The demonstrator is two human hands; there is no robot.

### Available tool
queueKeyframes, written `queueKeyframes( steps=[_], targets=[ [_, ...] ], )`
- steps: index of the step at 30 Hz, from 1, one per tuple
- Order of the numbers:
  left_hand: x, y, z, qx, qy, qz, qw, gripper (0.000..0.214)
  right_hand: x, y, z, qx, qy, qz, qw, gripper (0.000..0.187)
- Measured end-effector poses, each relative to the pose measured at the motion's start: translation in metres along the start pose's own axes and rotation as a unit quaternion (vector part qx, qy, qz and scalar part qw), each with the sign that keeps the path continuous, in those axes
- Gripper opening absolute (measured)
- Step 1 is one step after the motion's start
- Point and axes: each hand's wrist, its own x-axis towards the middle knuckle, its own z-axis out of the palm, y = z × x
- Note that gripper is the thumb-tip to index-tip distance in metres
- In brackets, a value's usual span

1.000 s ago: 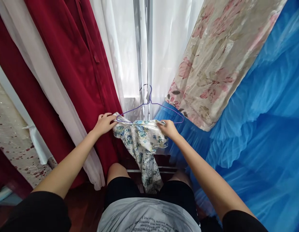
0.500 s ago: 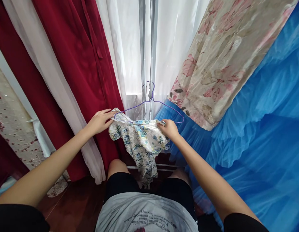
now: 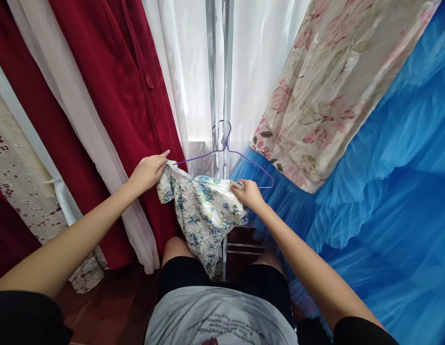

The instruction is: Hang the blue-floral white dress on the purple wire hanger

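Note:
A white garment with blue flowers [image 3: 202, 211] hangs from a purple wire hanger [image 3: 244, 160], whose hook sits by a metal pole [image 3: 225, 72]. My left hand [image 3: 147, 171] pinches the garment's upper left edge at the hanger's left end. My right hand [image 3: 248, 194] is closed on the cloth at the hanger's lower bar, toward the right end. The cloth droops between my knees.
Dark red dresses [image 3: 110, 86] and a pale sheer one hang on the left. White curtain [image 3: 258, 62] is straight ahead. A pink floral fabric [image 3: 330, 81] and blue tulle [image 3: 387, 191] fill the right. Dark wooden floor [image 3: 114, 306] lies below.
My left hand has lifted and pulled the garment's left edge up and outward along the hanger. The right hand stays nearly where it was.

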Motion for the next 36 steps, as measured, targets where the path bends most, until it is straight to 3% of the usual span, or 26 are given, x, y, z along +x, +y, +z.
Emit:
queueKeyframes(
  steps=[4,7,12,16,19,26,29,32,34,36],
  targets=[
    [0.039,0.026,0.017,-0.016,0.047,-0.074,0.996,0.039,-0.004,0.0,-0.005,0.006,0.008,-0.017,1.0,0.027],
    [0.05,0.03,0.027,0.026,0.014,-0.114,0.993,0.037,-0.007,0.005,-0.012,0.012,0.016,-0.01,1.0,0.026],
    [0.023,0.005,0.037,0.121,-0.068,-0.051,0.989,0.037,-0.008,0.012,-0.017,0.015,0.012,0.013,1.0,0.026],
    [0.004,-0.01,0.044,0.147,-0.076,-0.116,0.979,0.038,-0.008,0.005,-0.004,0.011,0.002,0.002,1.0,0.023],
    [0.013,-0.009,0.049,0.101,-0.04,-0.149,0.983,0.038,-0.01,0.0,0.002,-0.003,0.006,0.01,1.0,0.022],
    [0.067,0.028,0.056,-0.134,0.084,-0.173,0.972,0.036,-0.019,-0.001,-0.003,-0.02,0.016,0.009,1.0,0.02],
    [0.08,0.052,0.055,-0.219,0.074,-0.143,0.962,0.038,-0.019,0.0,-0.002,-0.012,0.015,0.015,1.0,0.021],
    [0.078,0.069,0.052,-0.209,0.026,-0.101,0.972,0.035,-0.02,0.002,-0.002,0.04,0.01,0.006,0.999,0.02],
    [0.069,0.074,0.05,-0.176,0.025,-0.103,0.979,0.035,-0.026,0.006,-0.007,0.09,0.013,-0.011,0.996,0.019],
    [0.058,0.074,0.049,-0.145,0.04,-0.118,0.982,0.036,-0.036,0.01,-0.017,0.112,0.039,-0.009,0.993,0.036]
  ],
)
